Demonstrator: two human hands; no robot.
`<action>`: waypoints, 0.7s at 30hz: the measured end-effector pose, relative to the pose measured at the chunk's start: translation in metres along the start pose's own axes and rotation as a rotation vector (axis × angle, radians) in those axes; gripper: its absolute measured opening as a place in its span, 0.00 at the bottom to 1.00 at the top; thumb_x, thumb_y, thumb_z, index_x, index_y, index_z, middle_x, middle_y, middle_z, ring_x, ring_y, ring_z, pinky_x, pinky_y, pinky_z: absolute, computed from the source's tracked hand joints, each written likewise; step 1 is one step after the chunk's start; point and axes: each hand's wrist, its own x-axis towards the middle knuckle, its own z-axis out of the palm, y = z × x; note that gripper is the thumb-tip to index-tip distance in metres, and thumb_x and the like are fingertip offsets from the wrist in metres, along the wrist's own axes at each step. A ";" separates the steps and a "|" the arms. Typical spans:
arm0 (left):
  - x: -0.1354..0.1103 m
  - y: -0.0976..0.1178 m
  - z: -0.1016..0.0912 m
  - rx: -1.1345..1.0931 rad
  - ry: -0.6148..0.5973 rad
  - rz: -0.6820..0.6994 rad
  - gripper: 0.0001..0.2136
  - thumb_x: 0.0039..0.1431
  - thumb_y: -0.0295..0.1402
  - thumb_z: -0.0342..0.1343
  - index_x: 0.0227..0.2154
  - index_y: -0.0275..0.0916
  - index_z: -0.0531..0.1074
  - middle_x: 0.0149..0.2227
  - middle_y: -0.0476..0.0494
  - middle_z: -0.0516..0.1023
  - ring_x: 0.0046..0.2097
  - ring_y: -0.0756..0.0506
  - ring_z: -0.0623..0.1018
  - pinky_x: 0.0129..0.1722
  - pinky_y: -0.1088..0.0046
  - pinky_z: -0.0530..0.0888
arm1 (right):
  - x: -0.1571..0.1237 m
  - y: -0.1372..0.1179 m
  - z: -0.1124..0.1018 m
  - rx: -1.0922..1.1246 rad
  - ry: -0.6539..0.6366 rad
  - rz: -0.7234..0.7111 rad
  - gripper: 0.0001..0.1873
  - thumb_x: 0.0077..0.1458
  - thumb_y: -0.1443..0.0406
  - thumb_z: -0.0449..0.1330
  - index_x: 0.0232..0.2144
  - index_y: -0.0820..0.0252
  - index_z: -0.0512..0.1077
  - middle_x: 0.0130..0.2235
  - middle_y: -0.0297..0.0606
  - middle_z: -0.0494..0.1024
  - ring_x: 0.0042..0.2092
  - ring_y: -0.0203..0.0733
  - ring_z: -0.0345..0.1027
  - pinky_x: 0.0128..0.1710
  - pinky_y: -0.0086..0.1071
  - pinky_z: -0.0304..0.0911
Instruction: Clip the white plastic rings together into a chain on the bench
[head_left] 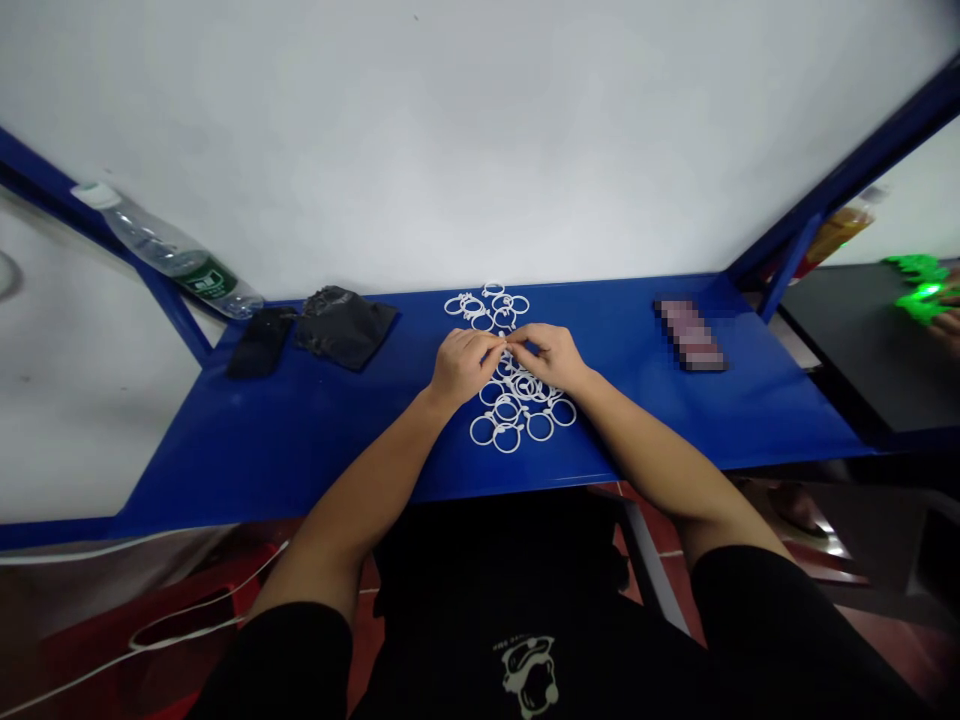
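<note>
Over the blue table [337, 430], my left hand [463, 362] and my right hand [550, 355] meet with their fingertips pinched together. Between them shows a small piece of a white curtain ring [502, 337]; the fingers cover most of it. Just below my hands lies an overlapping heap of white plastic curtain rings [507, 451], each with a small tab or eyelet. Farther back, toward the wall, a smaller group of the same rings [482, 330] is spread out. My right hand partly covers the nearer heap.
At the left lie a black phone-like slab [259, 345] and a crumpled black pouch [346, 328]. A clear bottle [176, 255] leans there by the blue frame. A blurred pinkish phone-shaped object [690, 335] lies right. Another person's hand [949, 315] is beside green glowing items [919, 285].
</note>
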 end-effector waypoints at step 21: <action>-0.004 0.004 0.007 -0.355 -0.499 -0.166 0.07 0.72 0.36 0.65 0.36 0.43 0.80 0.43 0.43 0.88 0.49 0.41 0.86 0.54 0.57 0.82 | 0.001 0.071 0.001 -0.325 -0.219 0.130 0.31 0.67 0.69 0.56 0.70 0.57 0.75 0.71 0.47 0.78 0.70 0.59 0.71 0.71 0.58 0.65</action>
